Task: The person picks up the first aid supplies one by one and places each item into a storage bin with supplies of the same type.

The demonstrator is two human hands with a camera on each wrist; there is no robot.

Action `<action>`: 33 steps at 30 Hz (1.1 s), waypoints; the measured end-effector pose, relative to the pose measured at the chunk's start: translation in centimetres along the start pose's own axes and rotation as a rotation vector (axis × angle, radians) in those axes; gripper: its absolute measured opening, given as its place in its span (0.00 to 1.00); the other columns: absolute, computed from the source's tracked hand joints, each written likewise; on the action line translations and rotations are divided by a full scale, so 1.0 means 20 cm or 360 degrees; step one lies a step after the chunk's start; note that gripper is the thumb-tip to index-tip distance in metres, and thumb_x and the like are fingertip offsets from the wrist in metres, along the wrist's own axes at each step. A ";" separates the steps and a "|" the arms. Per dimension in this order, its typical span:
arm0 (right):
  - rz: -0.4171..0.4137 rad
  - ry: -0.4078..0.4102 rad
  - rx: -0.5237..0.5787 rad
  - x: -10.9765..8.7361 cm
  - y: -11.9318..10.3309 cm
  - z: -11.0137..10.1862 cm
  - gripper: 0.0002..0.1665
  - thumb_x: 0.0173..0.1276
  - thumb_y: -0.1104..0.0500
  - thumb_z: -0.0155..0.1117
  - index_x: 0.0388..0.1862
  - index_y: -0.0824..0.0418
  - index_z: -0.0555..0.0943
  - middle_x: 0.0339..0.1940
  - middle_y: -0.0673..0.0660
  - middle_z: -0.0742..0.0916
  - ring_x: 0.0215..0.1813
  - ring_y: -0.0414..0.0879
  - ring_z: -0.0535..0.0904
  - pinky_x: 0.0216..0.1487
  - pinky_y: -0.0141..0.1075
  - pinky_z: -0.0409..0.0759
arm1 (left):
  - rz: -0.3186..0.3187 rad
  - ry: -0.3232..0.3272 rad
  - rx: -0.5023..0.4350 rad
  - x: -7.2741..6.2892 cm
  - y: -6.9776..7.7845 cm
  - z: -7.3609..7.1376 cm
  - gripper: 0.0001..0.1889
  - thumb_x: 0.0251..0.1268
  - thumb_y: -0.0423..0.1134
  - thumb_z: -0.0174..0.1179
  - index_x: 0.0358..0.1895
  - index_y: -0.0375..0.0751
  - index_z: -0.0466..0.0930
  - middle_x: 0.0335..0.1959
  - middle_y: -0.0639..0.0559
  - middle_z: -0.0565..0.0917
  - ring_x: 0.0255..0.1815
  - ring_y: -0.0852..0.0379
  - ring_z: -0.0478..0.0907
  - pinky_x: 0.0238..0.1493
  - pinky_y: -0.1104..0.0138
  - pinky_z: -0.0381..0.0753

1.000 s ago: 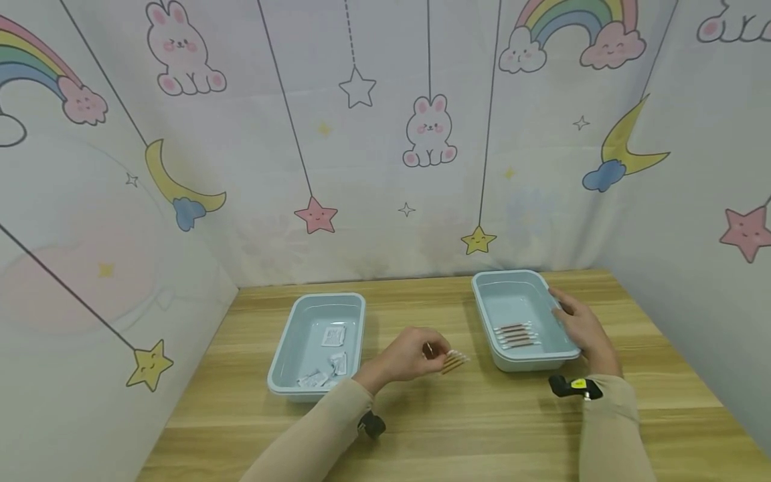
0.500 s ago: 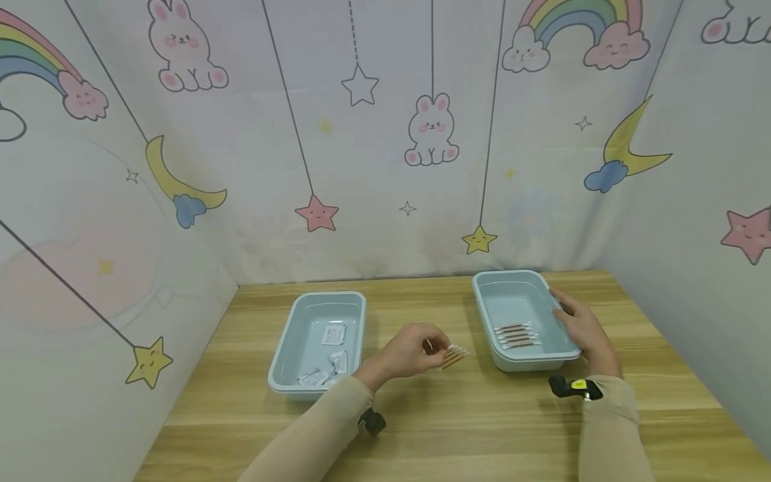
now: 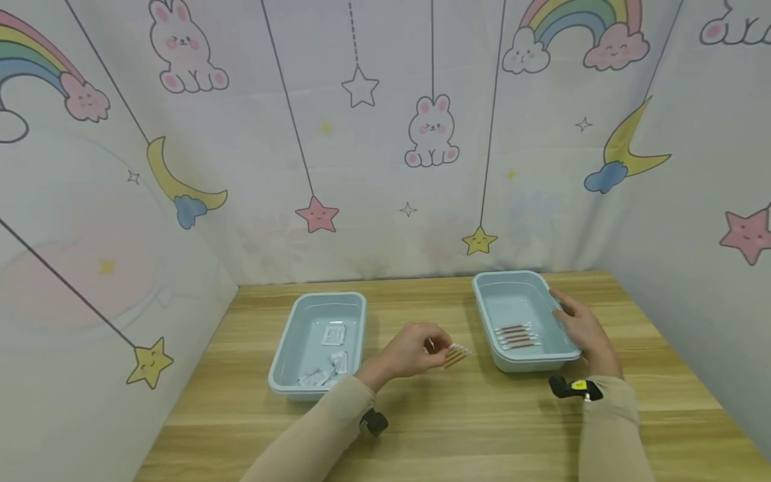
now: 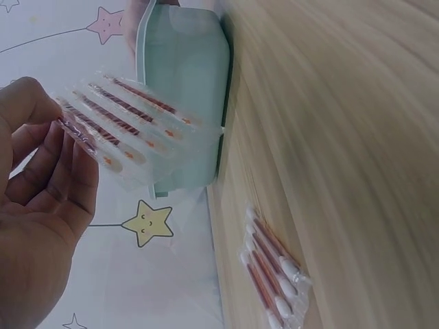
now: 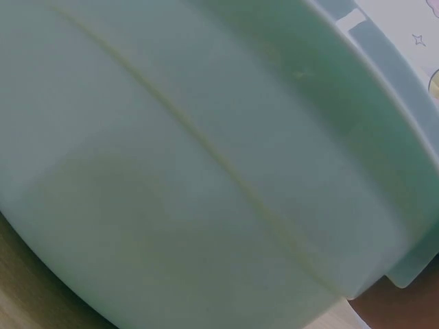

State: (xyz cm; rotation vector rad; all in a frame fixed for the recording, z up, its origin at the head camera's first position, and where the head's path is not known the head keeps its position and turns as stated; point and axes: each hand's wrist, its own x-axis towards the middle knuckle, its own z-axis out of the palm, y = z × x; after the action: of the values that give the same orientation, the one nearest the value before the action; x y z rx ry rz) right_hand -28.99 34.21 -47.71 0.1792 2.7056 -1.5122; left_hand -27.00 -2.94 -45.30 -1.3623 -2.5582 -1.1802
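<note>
My left hand (image 3: pixel 415 351) pinches a clear packet of cotton swabs (image 3: pixel 458 355) with brown sticks by its edge, above the table. In the left wrist view this packet (image 4: pixel 123 120) fans out from thumb and fingers. A second swab packet (image 4: pixel 271 271) lies on the table there; the hand hides it in the head view. My right hand (image 3: pixel 584 331) grips the right side of a light blue plastic tray (image 3: pixel 524 365). Several brown-stick swabs (image 3: pixel 516 336) lie at the tray's near end. The right wrist view shows mostly the tray's wall (image 5: pixel 171 205).
To the left stands another light blue tray (image 3: pixel 280 355) with several small white sachets (image 3: pixel 333 335) inside. The wooden table (image 3: pixel 482 428) ends at a printed curtain (image 3: pixel 385 254) at the back. Patterned side walls stand left and right.
The left hand with its swab packet has risen very slightly. My right hand and both trays stay where they were.
</note>
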 end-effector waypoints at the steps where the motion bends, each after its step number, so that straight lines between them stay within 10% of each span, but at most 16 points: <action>1: 0.0002 0.0003 -0.0003 0.00 0.00 0.00 0.33 0.79 0.55 0.39 0.80 0.54 0.50 0.78 0.71 0.56 0.76 0.70 0.52 0.70 0.65 0.59 | 0.0005 0.0005 0.0005 0.00 0.00 0.00 0.05 0.60 0.30 0.62 0.38 0.39 0.85 0.32 0.52 0.85 0.31 0.70 0.78 0.35 0.79 0.81; 33: -0.0055 -0.0002 -0.0048 -0.01 -0.01 -0.01 0.33 0.79 0.55 0.40 0.79 0.55 0.51 0.76 0.73 0.58 0.75 0.71 0.54 0.69 0.64 0.61 | 0.0050 0.0002 -0.0023 0.06 0.04 -0.02 0.06 0.62 0.30 0.61 0.39 0.39 0.85 0.33 0.51 0.86 0.31 0.68 0.78 0.34 0.78 0.82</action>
State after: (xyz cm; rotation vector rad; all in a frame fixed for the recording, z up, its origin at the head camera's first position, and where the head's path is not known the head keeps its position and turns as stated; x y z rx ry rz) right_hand -28.79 34.22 -47.43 0.1308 2.7427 -1.4789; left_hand -27.36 -2.00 -44.16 -1.3986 -2.5226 -1.1966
